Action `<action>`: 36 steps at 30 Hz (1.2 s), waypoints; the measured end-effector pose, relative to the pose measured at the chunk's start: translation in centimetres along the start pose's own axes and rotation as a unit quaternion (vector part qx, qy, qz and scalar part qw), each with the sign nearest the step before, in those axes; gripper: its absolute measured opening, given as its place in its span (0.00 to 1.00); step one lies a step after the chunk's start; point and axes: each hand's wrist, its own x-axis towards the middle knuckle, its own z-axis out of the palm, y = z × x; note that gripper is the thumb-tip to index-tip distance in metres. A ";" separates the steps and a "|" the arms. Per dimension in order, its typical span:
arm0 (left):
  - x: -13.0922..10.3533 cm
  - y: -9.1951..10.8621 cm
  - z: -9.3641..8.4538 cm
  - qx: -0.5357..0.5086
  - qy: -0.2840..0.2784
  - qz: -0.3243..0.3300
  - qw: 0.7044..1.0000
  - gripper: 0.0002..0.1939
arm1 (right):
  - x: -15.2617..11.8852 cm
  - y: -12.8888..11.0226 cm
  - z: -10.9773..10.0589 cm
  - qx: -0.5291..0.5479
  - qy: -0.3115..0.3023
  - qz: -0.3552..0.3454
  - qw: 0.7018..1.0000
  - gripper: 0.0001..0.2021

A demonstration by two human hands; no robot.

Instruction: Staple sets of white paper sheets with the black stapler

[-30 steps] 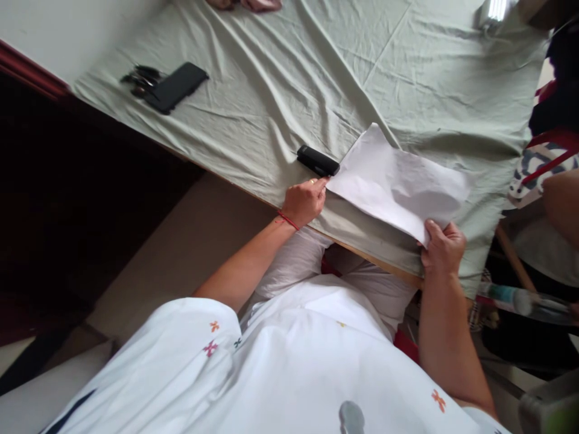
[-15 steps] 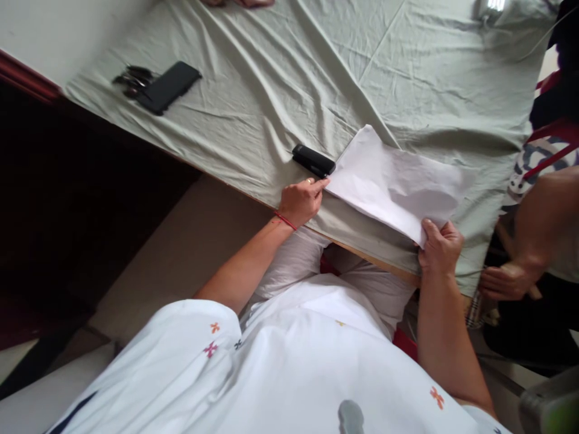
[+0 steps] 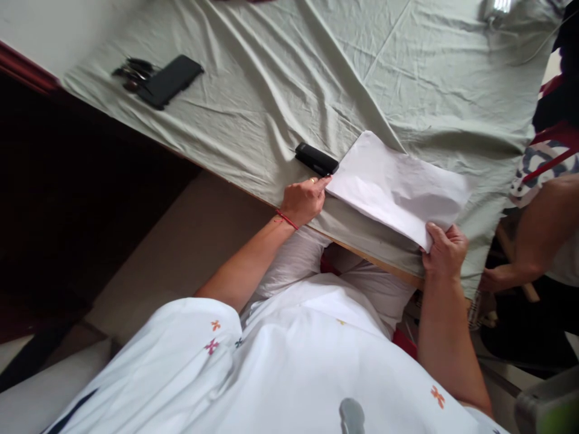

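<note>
White paper sheets (image 3: 384, 178) lie at a slant near the table's front edge, slightly rippled on the right side. My left hand (image 3: 304, 200), with a ring and a red string at the wrist, is closed at the left corner of the paper, index finger stretched along it. Just beyond those fingertips a black stapler (image 3: 316, 158) rests on the cloth, its end at the paper's left edge. At the near right corner my right hand (image 3: 446, 250) pinches the sheets, thumb on top; its other fingers are partly hidden.
A wrinkled pale green cloth (image 3: 253, 84) covers the table. A black phone-like case (image 3: 172, 81) and a bunch of keys (image 3: 134, 72) lie at the far left. To the right, another person's arm (image 3: 543, 241) is close to the table edge. A lit lamp (image 3: 500, 7) stands at the back right.
The view has shifted slightly. Both my hands keep their places on the paper, and the stapler stays by the left corner. The other person's hand has moved a little left, behind the table edge.
</note>
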 end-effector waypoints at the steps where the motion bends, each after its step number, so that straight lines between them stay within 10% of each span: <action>1: 0.0 0.0 0.0 -0.001 -0.001 -0.002 1.000 0.24 | 0.0 0.0 0.0 0.001 0.001 -0.001 1.000 0.14; 21: 0.8 -1.6 0.9 -0.094 0.138 0.042 0.985 0.37 | 0.7 2.4 0.3 0.014 -0.003 -0.112 0.994 0.17; 36: 1.3 -1.0 0.1 -0.103 0.053 0.059 0.991 0.36 | 0.2 1.6 0.7 0.008 0.015 -0.088 0.996 0.17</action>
